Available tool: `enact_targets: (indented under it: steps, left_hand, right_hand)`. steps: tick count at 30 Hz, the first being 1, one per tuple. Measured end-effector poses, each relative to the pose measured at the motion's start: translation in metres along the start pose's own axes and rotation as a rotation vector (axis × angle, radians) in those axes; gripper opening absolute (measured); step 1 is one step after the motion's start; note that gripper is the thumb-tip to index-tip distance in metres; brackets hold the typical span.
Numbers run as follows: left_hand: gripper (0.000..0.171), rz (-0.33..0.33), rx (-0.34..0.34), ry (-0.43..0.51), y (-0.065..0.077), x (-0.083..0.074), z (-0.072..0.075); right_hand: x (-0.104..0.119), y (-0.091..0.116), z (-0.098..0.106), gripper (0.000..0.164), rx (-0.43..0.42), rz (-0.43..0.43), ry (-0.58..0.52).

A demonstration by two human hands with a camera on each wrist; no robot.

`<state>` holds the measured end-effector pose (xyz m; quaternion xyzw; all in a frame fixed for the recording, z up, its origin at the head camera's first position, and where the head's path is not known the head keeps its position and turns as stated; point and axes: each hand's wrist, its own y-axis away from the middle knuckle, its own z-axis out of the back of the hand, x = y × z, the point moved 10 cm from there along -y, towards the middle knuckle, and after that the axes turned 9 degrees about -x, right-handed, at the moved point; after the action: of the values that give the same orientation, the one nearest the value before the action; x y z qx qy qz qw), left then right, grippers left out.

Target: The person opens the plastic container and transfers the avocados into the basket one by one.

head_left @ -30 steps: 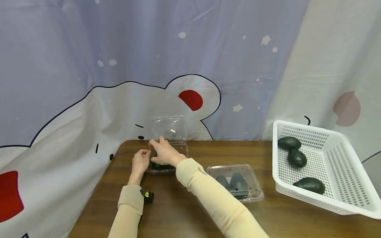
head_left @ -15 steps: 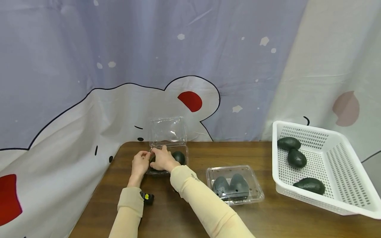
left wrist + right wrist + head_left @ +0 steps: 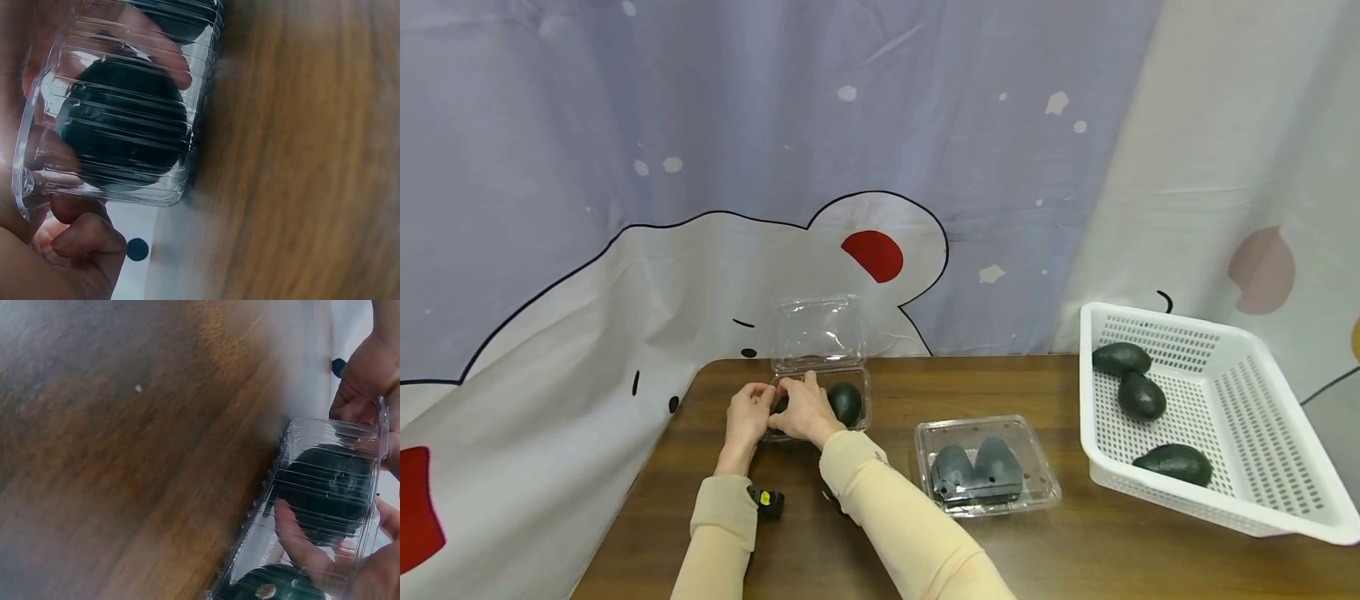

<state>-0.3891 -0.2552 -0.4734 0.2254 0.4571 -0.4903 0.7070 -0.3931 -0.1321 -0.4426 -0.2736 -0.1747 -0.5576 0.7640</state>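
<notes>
A clear plastic clamshell box (image 3: 867, 398) stands at the table's back left with its lid (image 3: 817, 331) raised. My left hand (image 3: 747, 417) pinches the box's left rim. My right hand (image 3: 807, 412) reaches into the box, its thumb and fingers around the left avocado (image 3: 780, 406). Through the ribbed wall, the left wrist view shows this dark green avocado (image 3: 125, 125) with fingers on either side. Beside it in the box lies a second avocado (image 3: 845, 403). In the right wrist view, a fingertip (image 3: 285, 515) shows between the two avocados.
Front right of the hands sits another clamshell box (image 3: 1042, 473), lid down, with two avocados inside. At the table's right is a white perforated basket (image 3: 1262, 417) holding three avocados. A patterned curtain (image 3: 1000, 167) hangs directly behind the table (image 3: 895, 550).
My right hand has drawn slightly lower and left in the box, uncovering the right avocado. The left hand stays at the rim. The whole view has shifted slightly.
</notes>
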Motion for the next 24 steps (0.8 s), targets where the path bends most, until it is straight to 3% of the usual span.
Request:
enact_targets:
  steps: [6, 12, 17, 24]
  left_hand:
    - [0.030, 0.003, 0.008, 0.008, 0.000, -0.001, -0.003]
    - [0.033, -0.020, 0.022, 0.027, -0.001, -0.001, -0.006]
    - [0.035, -0.005, 0.028, 0.000, -0.002, 0.003, -0.005]
    - [0.035, 0.010, 0.021, -0.016, -0.002, 0.004, -0.003]
  right_hand:
    - [-0.002, -0.001, 0.006, 0.031, -0.032, 0.005, -0.013]
    - [0.011, -0.002, 0.029, 0.031, -0.036, 0.044, -0.020]
    - [0.023, -0.004, 0.057, 0.035, -0.037, 0.085, -0.038]
    - [0.042, 0.000, 0.114, 0.040, -0.084, 0.219, -0.058]
